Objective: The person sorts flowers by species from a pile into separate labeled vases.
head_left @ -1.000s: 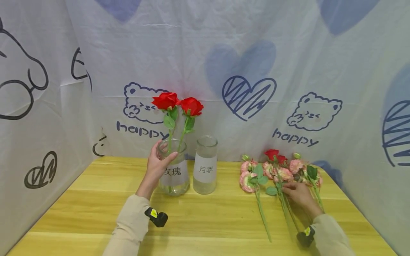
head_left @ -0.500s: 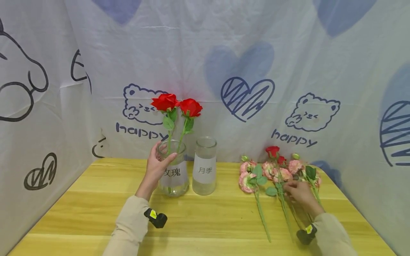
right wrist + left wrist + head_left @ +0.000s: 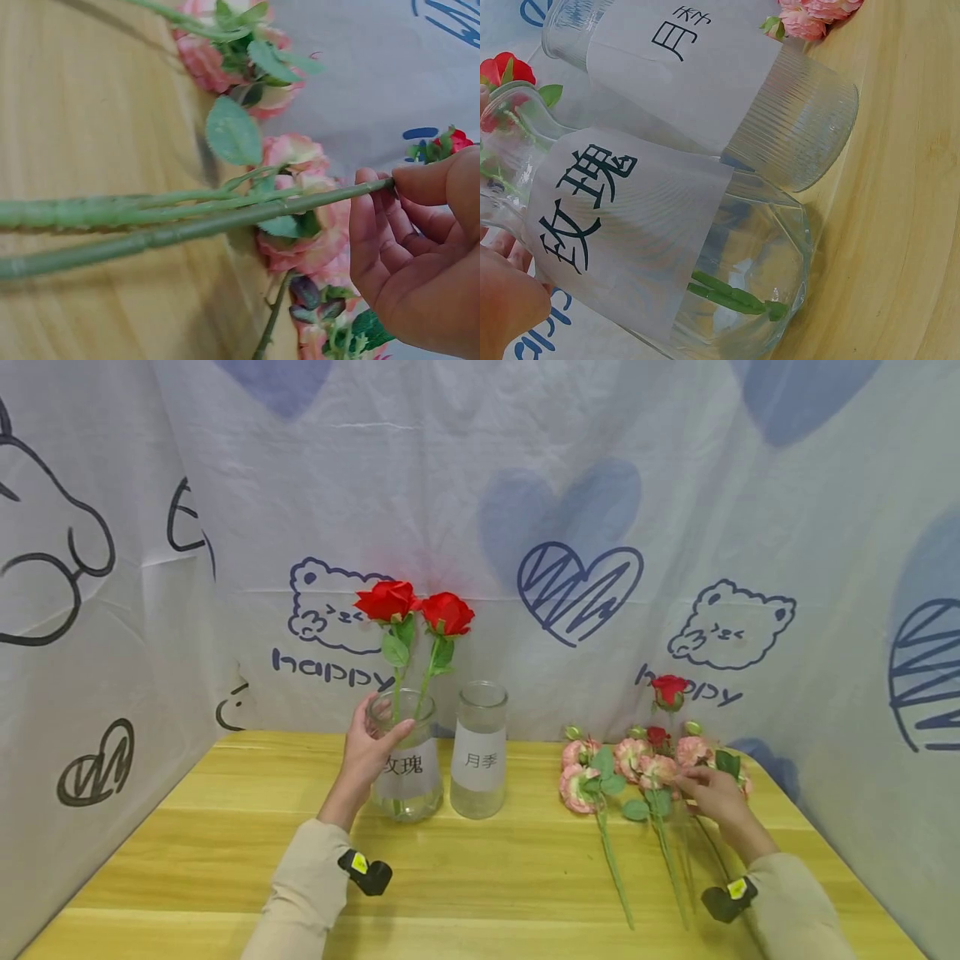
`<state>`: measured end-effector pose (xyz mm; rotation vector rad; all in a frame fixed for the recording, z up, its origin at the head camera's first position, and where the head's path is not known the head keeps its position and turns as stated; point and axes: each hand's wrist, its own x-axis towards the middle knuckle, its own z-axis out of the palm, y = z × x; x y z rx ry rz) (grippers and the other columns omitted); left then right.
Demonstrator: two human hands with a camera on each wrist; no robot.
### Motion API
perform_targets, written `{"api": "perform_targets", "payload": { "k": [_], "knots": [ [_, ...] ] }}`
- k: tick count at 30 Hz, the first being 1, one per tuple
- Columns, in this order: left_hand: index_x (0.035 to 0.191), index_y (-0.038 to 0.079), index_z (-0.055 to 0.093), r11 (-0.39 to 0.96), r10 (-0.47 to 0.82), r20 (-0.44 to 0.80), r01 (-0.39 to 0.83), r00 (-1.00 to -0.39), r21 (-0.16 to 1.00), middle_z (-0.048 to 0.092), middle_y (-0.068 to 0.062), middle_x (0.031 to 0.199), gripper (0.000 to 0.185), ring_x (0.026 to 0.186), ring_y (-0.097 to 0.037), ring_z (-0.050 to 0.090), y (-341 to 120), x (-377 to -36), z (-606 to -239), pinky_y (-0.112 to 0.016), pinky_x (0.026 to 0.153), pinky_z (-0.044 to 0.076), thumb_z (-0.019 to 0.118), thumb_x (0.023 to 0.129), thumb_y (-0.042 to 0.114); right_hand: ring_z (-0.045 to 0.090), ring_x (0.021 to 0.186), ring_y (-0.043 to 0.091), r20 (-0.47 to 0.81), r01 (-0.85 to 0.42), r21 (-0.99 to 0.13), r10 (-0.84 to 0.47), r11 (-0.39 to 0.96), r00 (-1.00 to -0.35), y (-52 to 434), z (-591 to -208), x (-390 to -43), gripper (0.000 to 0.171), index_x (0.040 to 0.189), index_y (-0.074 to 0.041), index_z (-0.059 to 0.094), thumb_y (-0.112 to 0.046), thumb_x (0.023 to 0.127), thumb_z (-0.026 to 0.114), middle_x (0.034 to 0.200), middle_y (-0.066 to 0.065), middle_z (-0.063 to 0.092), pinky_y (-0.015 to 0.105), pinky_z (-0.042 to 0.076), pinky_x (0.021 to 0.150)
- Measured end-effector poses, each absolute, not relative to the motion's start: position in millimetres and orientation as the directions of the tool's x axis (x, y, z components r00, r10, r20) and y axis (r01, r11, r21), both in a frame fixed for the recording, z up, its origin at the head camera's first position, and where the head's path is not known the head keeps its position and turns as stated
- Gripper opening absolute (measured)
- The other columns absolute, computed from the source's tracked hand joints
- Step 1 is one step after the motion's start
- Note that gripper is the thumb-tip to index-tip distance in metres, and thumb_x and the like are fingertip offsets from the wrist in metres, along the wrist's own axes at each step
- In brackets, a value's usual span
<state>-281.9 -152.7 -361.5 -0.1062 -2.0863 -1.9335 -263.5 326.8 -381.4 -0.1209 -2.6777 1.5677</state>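
Observation:
My left hand (image 3: 366,753) grips the neck of a clear glass vase (image 3: 427,802) with a white label. Two red roses (image 3: 447,613) stand in it, and the cut ends of their stems (image 3: 735,298) show through the glass in the left wrist view. Beside it stands a second, straighter glass vase (image 3: 480,802), also labelled. At the right, my right hand (image 3: 718,800) pinches the stem (image 3: 225,225) of a red rose (image 3: 668,692) between thumb and fingers. That rose's head is lifted above the pink flowers (image 3: 579,787) lying on the table.
Another red bloom (image 3: 658,737) lies among the pink flowers. Several green stems (image 3: 617,868) point toward the table's front. The wooden table (image 3: 480,893) ends at a printed white cloth backdrop (image 3: 465,460) behind, with cloth on both sides too.
My right hand has risen slightly with the pinched red rose, whose head moves up and to the right, away from the pile. My left hand stays on the vase.

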Motion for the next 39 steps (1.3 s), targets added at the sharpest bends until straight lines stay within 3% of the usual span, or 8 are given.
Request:
{"api": "perform_targets", "payload": {
  "k": [3, 9, 12, 19, 27, 31, 35, 39],
  "knots": [
    [0.152, 0.006, 0.019, 0.093, -0.145, 0.269, 0.257, -0.952, 0.962, 0.039, -0.014, 0.149, 0.086, 0.136, -0.031, 0.034, -152.2, -282.1, -361.5, -0.040, 0.115, 0.021, 0.072, 0.086, 0.021, 0.060, 0.082, 0.007, 0.005, 0.039, -0.882, 0.092, 0.470, -0.996, 329.1, -378.9, -264.2, 0.040, 0.125, 0.021, 0.042, -0.009, 0.100, 0.049, 0.108, 0.023, 0.060, 0.031, 0.058, 0.072],
    [0.152, 0.004, 0.018, 0.093, -0.142, 0.280, 0.269, -0.950, 0.959, 0.039, -0.015, 0.148, 0.086, 0.136, -0.031, 0.034, -151.9, -281.8, -361.6, -0.039, 0.116, 0.020, 0.072, 0.087, 0.020, 0.055, 0.074, 0.002, 0.041, 0.016, -0.903, 0.123, 0.429, -0.992, 330.2, -371.6, -265.0, 0.036, 0.122, 0.019, 0.044, -0.010, 0.101, 0.047, 0.093, 0.004, 0.058, 0.022, 0.055, 0.067],
    [0.152, 0.004, 0.018, 0.093, -0.142, 0.280, 0.269, -0.949, 0.959, 0.039, -0.015, 0.148, 0.086, 0.136, -0.031, 0.034, -152.3, -281.6, -361.4, -0.039, 0.116, 0.020, 0.072, 0.087, 0.020, 0.056, 0.077, 0.004, 0.055, 0.000, -0.915, 0.123, 0.405, -0.991, 329.5, -368.9, -267.3, 0.039, 0.126, 0.018, 0.043, -0.012, 0.101, 0.049, 0.099, 0.008, 0.058, 0.022, 0.055, 0.067],
    [0.152, 0.005, 0.017, 0.104, -0.141, 0.267, 0.254, -0.953, 0.962, 0.038, -0.015, 0.149, 0.086, 0.137, -0.031, 0.032, -153.8, -283.0, -361.9, -0.041, 0.116, 0.020, 0.071, 0.088, 0.021, 0.058, 0.080, 0.009, 0.143, -0.125, -0.966, 0.068, 0.226, -0.987, 342.8, -385.3, -284.9, 0.032, 0.121, 0.001, 0.058, -0.020, 0.097, 0.061, 0.101, 0.005, 0.062, 0.025, 0.056, 0.066],
    [0.153, 0.005, 0.015, 0.101, -0.135, 0.259, 0.247, -0.956, 0.964, 0.036, -0.016, 0.150, 0.087, 0.138, -0.032, 0.031, -153.6, -282.4, -362.2, -0.042, 0.116, 0.020, 0.071, 0.088, 0.021, 0.062, 0.081, 0.003, 0.136, -0.114, -0.969, 0.087, 0.218, -0.987, 316.6, -358.5, -262.2, 0.039, 0.127, 0.012, 0.041, -0.012, 0.099, 0.055, 0.091, -0.012, 0.061, 0.022, 0.056, 0.072],
    [0.153, 0.005, 0.016, 0.097, -0.139, 0.257, 0.245, -0.956, 0.965, 0.037, -0.015, 0.150, 0.087, 0.138, -0.031, 0.031, -152.9, -282.7, -362.4, -0.041, 0.116, 0.020, 0.071, 0.088, 0.021, 0.061, 0.083, 0.002, 0.155, -0.142, -0.977, 0.071, 0.161, -0.985, 314.2, -362.2, -261.1, 0.031, 0.116, 0.006, 0.047, -0.017, 0.098, 0.058, 0.097, -0.008, 0.059, 0.023, 0.056, 0.074],
    [0.153, 0.005, 0.016, 0.095, -0.141, 0.257, 0.245, -0.956, 0.965, 0.037, -0.015, 0.150, 0.087, 0.137, -0.031, 0.032, -152.9, -283.3, -362.6, -0.041, 0.116, 0.020, 0.072, 0.087, 0.021, 0.062, 0.082, 0.005, 0.210, -0.205, -0.974, 0.046, 0.097, -0.977, 316.7, -373.9, -266.1, 0.020, 0.102, -0.004, 0.053, -0.022, 0.097, 0.060, 0.100, -0.003, 0.059, 0.025, 0.055, 0.065],
    [0.153, 0.005, 0.016, 0.092, -0.137, 0.258, 0.247, -0.956, 0.965, 0.036, -0.015, 0.150, 0.087, 0.138, -0.031, 0.031, -153.6, -283.5, -362.6, -0.041, 0.116, 0.020, 0.071, 0.088, 0.021, 0.063, 0.080, 0.006, 0.185, -0.171, -0.974, 0.082, 0.151, -0.979, 309.6, -369.4, -263.2, 0.027, 0.107, 0.000, 0.051, -0.025, 0.099, 0.057, 0.095, -0.004, 0.062, 0.027, 0.056, 0.063]
  ]
}}
